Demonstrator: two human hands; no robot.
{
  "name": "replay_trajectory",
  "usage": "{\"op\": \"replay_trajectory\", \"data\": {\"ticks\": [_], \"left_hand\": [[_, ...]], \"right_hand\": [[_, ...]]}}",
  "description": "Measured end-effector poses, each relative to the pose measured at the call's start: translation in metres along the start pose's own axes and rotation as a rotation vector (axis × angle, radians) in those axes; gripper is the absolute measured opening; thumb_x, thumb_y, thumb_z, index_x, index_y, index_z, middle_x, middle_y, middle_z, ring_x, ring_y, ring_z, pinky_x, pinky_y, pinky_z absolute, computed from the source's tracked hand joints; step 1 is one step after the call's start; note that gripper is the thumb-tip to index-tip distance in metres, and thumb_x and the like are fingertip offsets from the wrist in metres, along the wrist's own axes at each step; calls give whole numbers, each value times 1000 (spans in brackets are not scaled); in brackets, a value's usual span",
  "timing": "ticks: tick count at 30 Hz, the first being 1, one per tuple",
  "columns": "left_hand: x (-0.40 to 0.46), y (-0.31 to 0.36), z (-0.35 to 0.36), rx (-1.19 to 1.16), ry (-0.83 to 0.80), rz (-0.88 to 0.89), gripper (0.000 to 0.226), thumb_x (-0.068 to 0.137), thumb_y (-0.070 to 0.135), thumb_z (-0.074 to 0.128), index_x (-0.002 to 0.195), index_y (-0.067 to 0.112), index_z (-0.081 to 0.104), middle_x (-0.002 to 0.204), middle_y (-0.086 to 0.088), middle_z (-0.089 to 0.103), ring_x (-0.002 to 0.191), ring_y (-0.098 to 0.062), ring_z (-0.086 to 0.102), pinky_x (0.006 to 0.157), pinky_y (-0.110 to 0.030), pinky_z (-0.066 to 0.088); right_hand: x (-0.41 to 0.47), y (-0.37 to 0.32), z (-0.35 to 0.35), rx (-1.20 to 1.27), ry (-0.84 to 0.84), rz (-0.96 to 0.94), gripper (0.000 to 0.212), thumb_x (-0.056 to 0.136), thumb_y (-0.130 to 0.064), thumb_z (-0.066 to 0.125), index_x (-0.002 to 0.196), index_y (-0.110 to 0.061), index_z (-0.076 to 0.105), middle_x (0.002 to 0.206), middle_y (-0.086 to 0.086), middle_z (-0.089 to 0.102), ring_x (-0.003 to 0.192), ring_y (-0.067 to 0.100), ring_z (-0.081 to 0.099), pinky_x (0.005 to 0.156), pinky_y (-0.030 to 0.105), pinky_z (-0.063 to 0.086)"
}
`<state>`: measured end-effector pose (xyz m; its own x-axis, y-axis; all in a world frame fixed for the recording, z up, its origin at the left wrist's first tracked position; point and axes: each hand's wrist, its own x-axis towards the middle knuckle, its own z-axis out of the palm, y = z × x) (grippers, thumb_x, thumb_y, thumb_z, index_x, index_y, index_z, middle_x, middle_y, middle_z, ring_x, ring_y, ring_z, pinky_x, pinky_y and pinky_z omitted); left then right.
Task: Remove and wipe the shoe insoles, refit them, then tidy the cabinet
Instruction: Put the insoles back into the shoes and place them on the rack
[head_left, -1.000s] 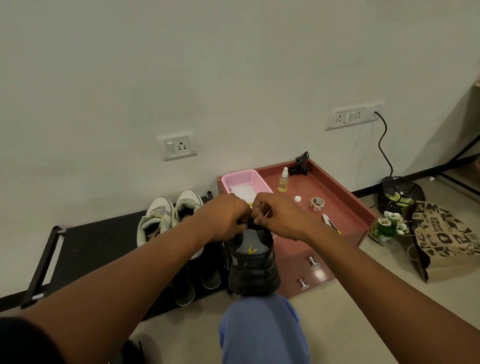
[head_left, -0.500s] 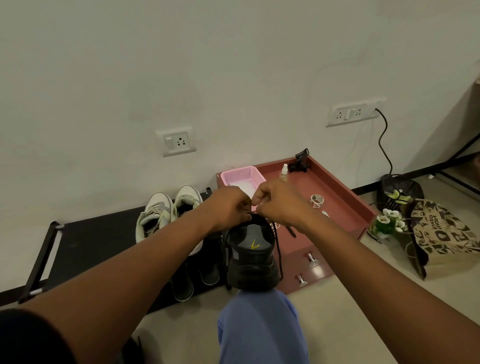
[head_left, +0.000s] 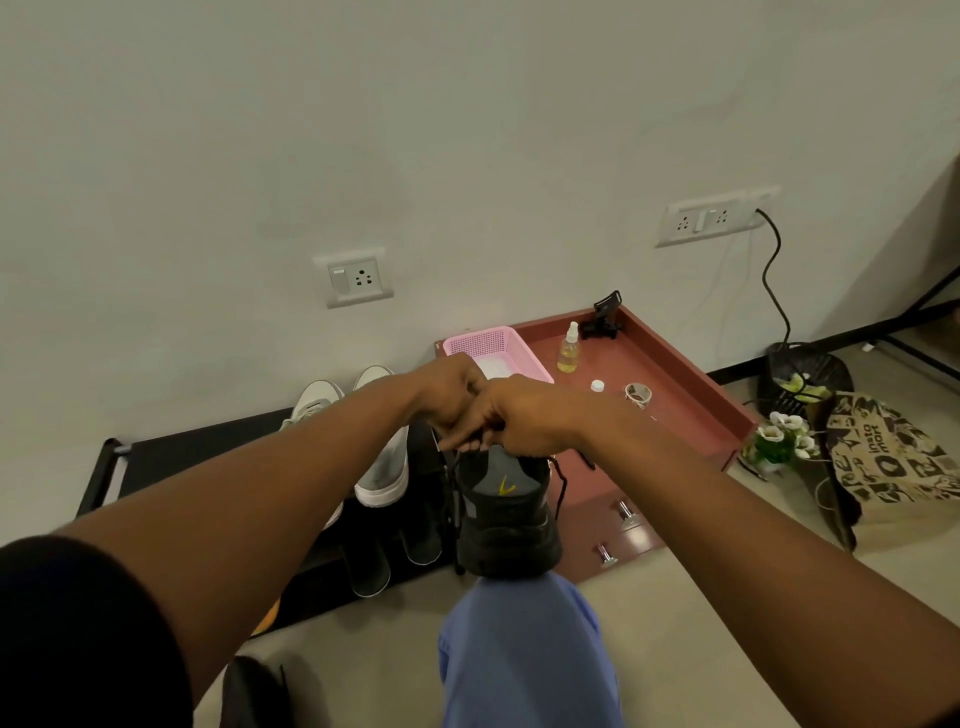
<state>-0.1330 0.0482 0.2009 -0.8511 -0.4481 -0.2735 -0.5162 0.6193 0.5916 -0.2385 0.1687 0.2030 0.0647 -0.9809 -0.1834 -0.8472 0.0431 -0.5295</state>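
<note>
A black shoe (head_left: 506, 519) with a yellow mark on its heel stands on my blue-clad knee (head_left: 524, 649), heel toward me. Both hands meet above its opening. My left hand (head_left: 449, 397) and my right hand (head_left: 519, 415) have curled fingers that pinch the black laces (head_left: 560, 486), which hang down both sides of the shoe. The insole is hidden. A pair of pale grey-white sneakers (head_left: 382, 457) sits on the black low rack (head_left: 171, 462) to the left, with dark shoes (head_left: 395, 535) in front of them.
A red-brown cabinet top (head_left: 670, 395) holds a pink basket (head_left: 493, 345), a small spray bottle (head_left: 569, 349), a white cap, a tape roll (head_left: 639, 395) and a black clip. To the right stand a plant (head_left: 782, 439), a printed bag (head_left: 893, 462) and a black bin (head_left: 802, 376).
My hands have risen a little and drawn closer together over the shoe's opening, still working the laces. The view has shifted slightly; the shoe stays on my knee.
</note>
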Motion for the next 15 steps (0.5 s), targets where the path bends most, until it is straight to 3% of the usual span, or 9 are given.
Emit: {"op": "replay_trajectory", "data": {"ticks": [3,8,12,15], "left_hand": [[-2,-1,-1,0,-5,-12,23,86,-10,70,80,11,74,77,-11,75,73,-26,72,63,-30,62],[-6,-7,0,-43,-21,-9,30,84,-14,71,71,13,73,62,-1,72,63,-21,72,64,-32,64],[-5,-7,0,27,49,8,36,81,-14,71,67,20,70,56,12,65,56,-6,62,51,-13,50],[-5,-5,0,34,80,6,39,80,-14,71,66,22,69,51,18,61,47,-1,57,45,-9,42]], "right_hand": [[6,-5,-6,-72,-96,31,59,93,11,52,128,-32,72,117,-14,72,94,1,59,77,9,45],[9,-10,-6,-150,-139,33,58,95,9,52,132,-33,69,114,-18,69,87,1,55,64,3,38],[8,-17,-6,-228,-147,33,58,98,6,49,138,-33,64,134,-9,65,96,9,50,58,4,35],[5,-20,-6,-252,-150,41,55,100,4,49,143,-30,60,140,-3,61,98,12,46,58,10,35]]}}
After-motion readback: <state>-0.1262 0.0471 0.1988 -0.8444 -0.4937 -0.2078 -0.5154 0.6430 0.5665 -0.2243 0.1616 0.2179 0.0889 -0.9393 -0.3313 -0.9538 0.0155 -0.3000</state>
